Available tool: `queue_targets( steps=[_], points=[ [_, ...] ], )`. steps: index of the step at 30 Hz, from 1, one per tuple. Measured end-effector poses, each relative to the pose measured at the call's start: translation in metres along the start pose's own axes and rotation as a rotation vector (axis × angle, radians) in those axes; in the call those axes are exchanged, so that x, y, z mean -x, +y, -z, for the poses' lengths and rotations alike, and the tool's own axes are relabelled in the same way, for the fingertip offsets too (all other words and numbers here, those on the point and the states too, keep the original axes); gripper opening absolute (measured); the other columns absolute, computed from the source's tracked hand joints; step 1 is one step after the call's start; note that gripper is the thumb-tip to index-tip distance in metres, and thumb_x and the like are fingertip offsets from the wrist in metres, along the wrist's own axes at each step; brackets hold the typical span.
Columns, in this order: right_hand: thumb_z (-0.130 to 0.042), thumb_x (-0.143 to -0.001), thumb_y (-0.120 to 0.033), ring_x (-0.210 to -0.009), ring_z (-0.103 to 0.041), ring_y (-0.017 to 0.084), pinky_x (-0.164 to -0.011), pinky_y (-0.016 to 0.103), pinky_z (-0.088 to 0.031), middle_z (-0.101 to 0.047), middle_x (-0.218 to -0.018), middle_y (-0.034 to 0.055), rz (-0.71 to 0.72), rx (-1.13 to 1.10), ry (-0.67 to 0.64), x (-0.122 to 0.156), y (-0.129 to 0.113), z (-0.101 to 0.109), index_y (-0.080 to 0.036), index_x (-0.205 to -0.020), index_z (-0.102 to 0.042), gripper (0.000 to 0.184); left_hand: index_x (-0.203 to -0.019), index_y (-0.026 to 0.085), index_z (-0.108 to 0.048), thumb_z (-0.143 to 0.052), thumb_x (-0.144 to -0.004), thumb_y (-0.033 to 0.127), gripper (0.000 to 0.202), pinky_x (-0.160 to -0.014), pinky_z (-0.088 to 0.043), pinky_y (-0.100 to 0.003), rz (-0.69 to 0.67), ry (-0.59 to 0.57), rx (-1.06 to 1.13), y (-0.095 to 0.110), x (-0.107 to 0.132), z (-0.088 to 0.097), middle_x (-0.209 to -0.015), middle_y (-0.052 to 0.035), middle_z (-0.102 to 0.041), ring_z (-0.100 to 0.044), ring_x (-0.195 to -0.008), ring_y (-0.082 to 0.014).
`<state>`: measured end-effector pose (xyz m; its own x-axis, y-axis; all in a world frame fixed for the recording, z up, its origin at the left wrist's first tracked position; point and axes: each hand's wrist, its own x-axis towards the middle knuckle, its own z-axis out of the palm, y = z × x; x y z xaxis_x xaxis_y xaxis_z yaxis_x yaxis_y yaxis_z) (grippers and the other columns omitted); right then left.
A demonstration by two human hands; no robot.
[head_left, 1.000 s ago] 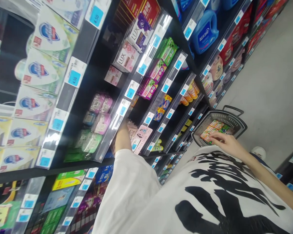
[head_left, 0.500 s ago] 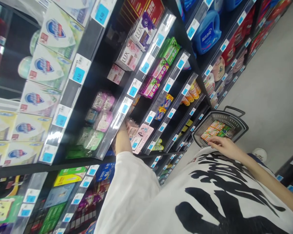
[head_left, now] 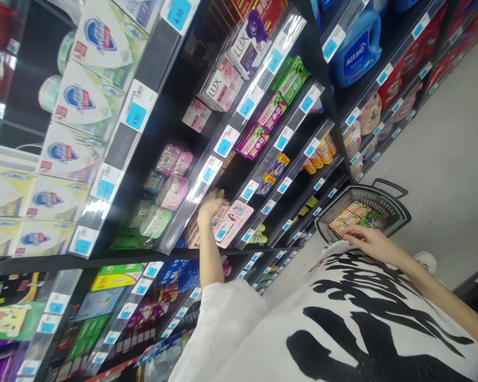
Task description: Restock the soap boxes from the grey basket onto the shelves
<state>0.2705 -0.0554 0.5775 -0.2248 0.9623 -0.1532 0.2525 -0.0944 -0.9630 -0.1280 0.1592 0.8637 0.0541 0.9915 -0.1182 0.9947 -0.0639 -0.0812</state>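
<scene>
We see the shelving [head_left: 115,257] filling the left and middle of the frame, and a dark basket [head_left: 382,199] at right of centre. Our left hand [head_left: 213,204] is at the shelf in mid-frame, over the pink packs [head_left: 193,231], just beside a pink card [head_left: 235,220]; it is blurred, and we cannot tell whether its fingers are spread or pinching anything. Our right hand [head_left: 364,239], right of centre, has its fingers close together at the basket's near side; whether they pinch anything we cannot tell. As we judge it, part is done: a cluster of small boxes [head_left: 346,217] lies in the basket. We see none of the pink packs there; how much is left, nothing shows.
</scene>
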Motion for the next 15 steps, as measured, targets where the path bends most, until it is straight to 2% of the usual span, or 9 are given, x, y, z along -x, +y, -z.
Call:
queue_targets(
  steps=[2, 4, 6, 7, 9, 11, 13, 15],
  points=[
    [-0.056, -0.089, -0.062, -0.084, -0.075, 0.028, -0.078, 0.041, -0.06, -0.079, -0.104, 0.0061, -0.006, 0.015, -0.025, -0.002, 0.001, 0.002, -0.025, -0.097, -0.073, 0.042, -0.142, 0.011, -0.057, -0.045, -0.105, 0.045, 0.052, -0.122, -0.035, -0.048, -0.011, 0.015, -0.02, 0.001, 0.02, -0.014, -0.156, -0.0214, -0.049, -0.044, -0.148, -0.0339],
    [-0.056, -0.087, -0.061, -0.084, -0.075, 0.029, -0.078, 0.042, -0.059, -0.079, -0.1, 0.0062, -0.011, 0.034, -0.051, -0.005, 0.002, 0.003, -0.025, -0.095, -0.073, 0.04, -0.146, 0.01, -0.054, -0.045, -0.104, 0.046, 0.056, -0.127, -0.027, -0.051, -0.081, 0.012, -0.062, 0.007, 0.044, -0.026, -0.163, -0.0203, -0.04, -0.033, -0.155, -0.0352],
    [-0.055, -0.086, -0.06, -0.084, -0.075, 0.029, -0.078, 0.042, -0.059, -0.08, -0.099, 0.0068, -0.018, 0.052, -0.079, -0.008, 0.001, 0.002, -0.024, -0.095, -0.072, 0.041, -0.151, 0.01, -0.05, -0.047, -0.103, 0.048, 0.06, -0.13, -0.019, -0.053, -0.168, -0.05, -0.086, 0.018, 0.065, -0.034, -0.168, -0.0187, -0.031, -0.023, -0.159, -0.0351],
    [-0.055, -0.086, -0.06, -0.085, -0.075, 0.029, -0.079, 0.041, -0.058, -0.08, -0.099, 0.0074, -0.021, 0.06, -0.098, -0.01, 0.0, 0.001, -0.024, -0.097, -0.072, 0.042, -0.153, 0.011, -0.047, -0.047, -0.103, 0.049, 0.063, -0.131, -0.018, -0.051, -0.212, -0.118, -0.074, 0.025, 0.073, -0.038, -0.168, -0.0177, -0.03, -0.022, -0.159, -0.0337],
    [-0.054, -0.087, -0.059, -0.087, -0.075, 0.029, -0.081, 0.04, -0.057, -0.08, -0.098, 0.0084, -0.038, 0.058, -0.158, -0.012, -0.003, -0.001, -0.022, -0.101, -0.07, 0.043, -0.157, 0.012, -0.042, -0.045, -0.104, 0.053, 0.067, -0.13, -0.024, -0.042, -0.305, -0.32, -0.006, 0.038, 0.085, -0.047, -0.166, -0.0157, -0.035, -0.032, -0.156, -0.0296],
    [-0.052, -0.091, -0.055, -0.082, -0.075, 0.027, -0.077, 0.037, -0.056, -0.079, -0.087, 0.008, -0.09, 0.037, -0.248, -0.013, -0.009, -0.003, -0.019, -0.109, -0.068, 0.043, -0.158, 0.015, -0.041, -0.041, -0.104, 0.056, 0.068, -0.126, -0.032, -0.036, -0.407, -0.521, 0.073, 0.051, 0.091, -0.06, -0.161, -0.0129, -0.046, -0.045, -0.149, -0.0268],
    [-0.049, -0.094, -0.048, -0.069, -0.072, 0.023, -0.068, 0.033, -0.053, -0.076, -0.075, 0.0051, -0.145, 0.035, -0.317, -0.012, -0.014, -0.005, -0.017, -0.116, -0.065, 0.042, -0.153, 0.018, -0.049, -0.04, -0.105, 0.055, 0.062, -0.123, -0.036, -0.036, -0.481, -0.617, 0.097, 0.062, 0.094, -0.078, -0.157, -0.0106, -0.052, -0.05, -0.145, -0.0269],
    [-0.05, -0.093, -0.036, -0.06, -0.067, 0.019, -0.061, 0.028, -0.048, -0.072, -0.068, 0.0017, -0.158, 0.073, -0.344, -0.012, -0.017, -0.006, -0.016, -0.118, -0.065, 0.035, -0.138, 0.019, -0.063, -0.042, -0.105, 0.047, 0.048, -0.12, -0.04, -0.037, -0.513, -0.642, 0.062, 0.072, 0.096, -0.099, -0.151, -0.0106, -0.058, -0.054, -0.142, -0.0283]
  ],
)
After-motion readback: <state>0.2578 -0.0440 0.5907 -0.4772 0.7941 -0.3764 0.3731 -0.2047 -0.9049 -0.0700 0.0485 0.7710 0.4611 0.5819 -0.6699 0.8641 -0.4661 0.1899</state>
